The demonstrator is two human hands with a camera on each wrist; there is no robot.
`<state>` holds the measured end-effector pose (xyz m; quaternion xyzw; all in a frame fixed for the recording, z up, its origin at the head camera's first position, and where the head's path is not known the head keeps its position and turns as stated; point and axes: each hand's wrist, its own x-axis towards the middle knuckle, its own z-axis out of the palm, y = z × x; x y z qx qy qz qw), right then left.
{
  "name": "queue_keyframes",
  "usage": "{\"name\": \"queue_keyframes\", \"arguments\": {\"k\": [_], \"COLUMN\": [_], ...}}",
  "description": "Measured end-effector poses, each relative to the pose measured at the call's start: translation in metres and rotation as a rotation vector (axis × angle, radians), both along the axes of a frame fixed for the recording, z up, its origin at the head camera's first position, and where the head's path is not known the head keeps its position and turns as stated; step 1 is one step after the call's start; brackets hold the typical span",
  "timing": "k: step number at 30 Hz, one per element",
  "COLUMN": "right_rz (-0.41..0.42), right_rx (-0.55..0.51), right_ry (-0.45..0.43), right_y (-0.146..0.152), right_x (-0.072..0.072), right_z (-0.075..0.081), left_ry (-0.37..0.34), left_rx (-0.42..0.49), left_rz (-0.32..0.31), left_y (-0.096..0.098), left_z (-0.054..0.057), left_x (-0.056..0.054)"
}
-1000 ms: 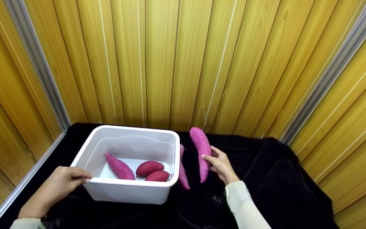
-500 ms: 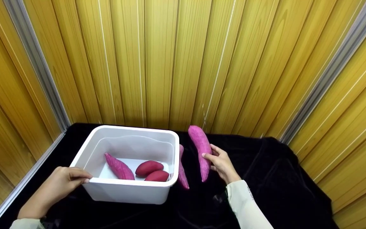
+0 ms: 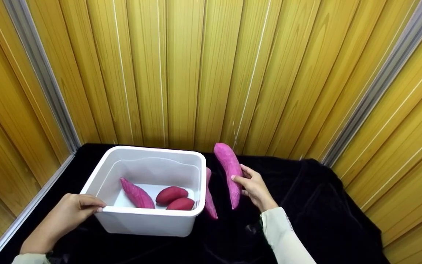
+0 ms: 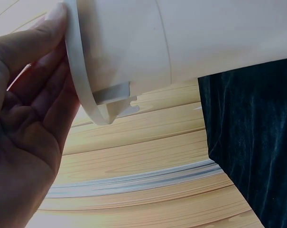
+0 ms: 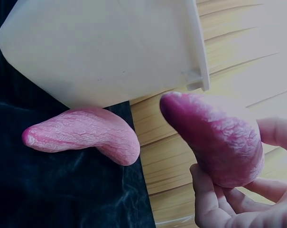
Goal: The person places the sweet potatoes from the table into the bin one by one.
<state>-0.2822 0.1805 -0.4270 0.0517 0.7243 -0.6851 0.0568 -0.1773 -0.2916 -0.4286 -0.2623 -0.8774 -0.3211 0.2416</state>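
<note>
My left hand (image 3: 73,211) pinches the front left corner of a white plastic bin's rim (image 3: 145,210); the left wrist view shows the thumb (image 4: 50,23) on this rim. A long purple sweet potato (image 3: 230,170) is raised in my right hand (image 3: 255,187), to the right of the bin, its thick end pointing away. Thumb and fingers grip its lower half. Another purple sweet potato (image 5: 86,133) lies on the black cloth against the bin's right side, partly hidden by the bin in the head view. Inside the bin lie one purple sweet potato (image 3: 136,193) and two dark red, smooth sweet potatoes (image 3: 171,194).
Black velvety cloth (image 3: 317,220) covers the table under the bin. Yellow wood-patterned walls (image 3: 181,73) rise behind and on both sides, with grey metal strips (image 3: 372,80) at the corners.
The sweet potato in my right hand has shifted slightly left and up, its thick end swinging a little toward the bin. My left hand stays on the rim.
</note>
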Motion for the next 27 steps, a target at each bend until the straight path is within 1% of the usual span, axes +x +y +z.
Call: {"name": "queue_keyframes", "arguments": {"k": [15,21,27], "right_rz": [0.031,0.051,0.074], "right_rx": [-0.004,-0.015,-0.028], "right_ry": [0.012,0.011,0.023], "right_y": [-0.006,-0.010,-0.015], "right_x": [0.004,0.007,0.007], "right_z": [0.011,0.019,0.023], "left_ry": [0.009,-0.010,-0.023], "left_rx": [0.015,0.020,0.025], "left_rz": [-0.008,-0.008,-0.006], "left_y": [0.000,0.000,0.000], "left_z": [-0.001,0.000,0.000], "left_x": [-0.001,0.000,0.001]}}
